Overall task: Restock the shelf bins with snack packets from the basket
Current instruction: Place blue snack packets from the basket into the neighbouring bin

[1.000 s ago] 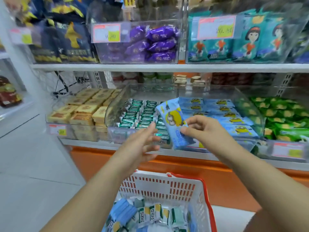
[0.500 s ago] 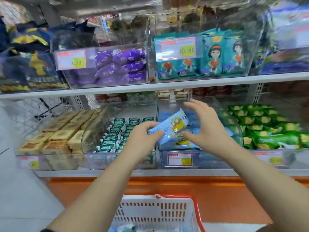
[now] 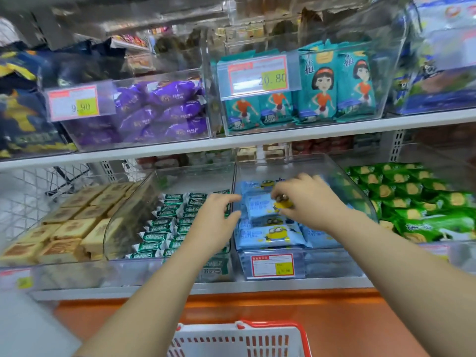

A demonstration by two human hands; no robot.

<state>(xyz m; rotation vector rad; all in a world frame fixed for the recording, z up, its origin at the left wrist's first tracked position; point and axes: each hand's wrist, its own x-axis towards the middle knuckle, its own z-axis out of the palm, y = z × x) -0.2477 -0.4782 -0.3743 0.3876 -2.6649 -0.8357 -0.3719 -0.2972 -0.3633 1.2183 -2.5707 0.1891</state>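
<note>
A blue snack packet point(image 3: 260, 207) with a yellow cartoon figure lies on top of the stack of like packets in the clear middle bin point(image 3: 332, 173) on the lower shelf. My left hand point(image 3: 215, 222) reaches over the bin's left wall, its fingers and thumb curled round the packet's left end. My right hand point(image 3: 307, 199) is inside the bin, fingertips curled down and pinching the packet's right end. The white basket point(image 3: 242, 340) with a red handle shows at the bottom edge; its contents are out of view.
Left of the blue bin is a clear bin of green-wrapped bars point(image 3: 167, 222), then tan boxed cakes point(image 3: 67, 228). Green packets point(image 3: 417, 199) fill the bin on the right. The upper shelf point(image 3: 257, 140) holds purple packets point(image 3: 164, 112) and teal bags point(image 3: 332, 88).
Both hands carried the blue packet from in front of the shelf into the middle bin and lowered it onto the stack. The view rose, so the basket slid almost out of sight.
</note>
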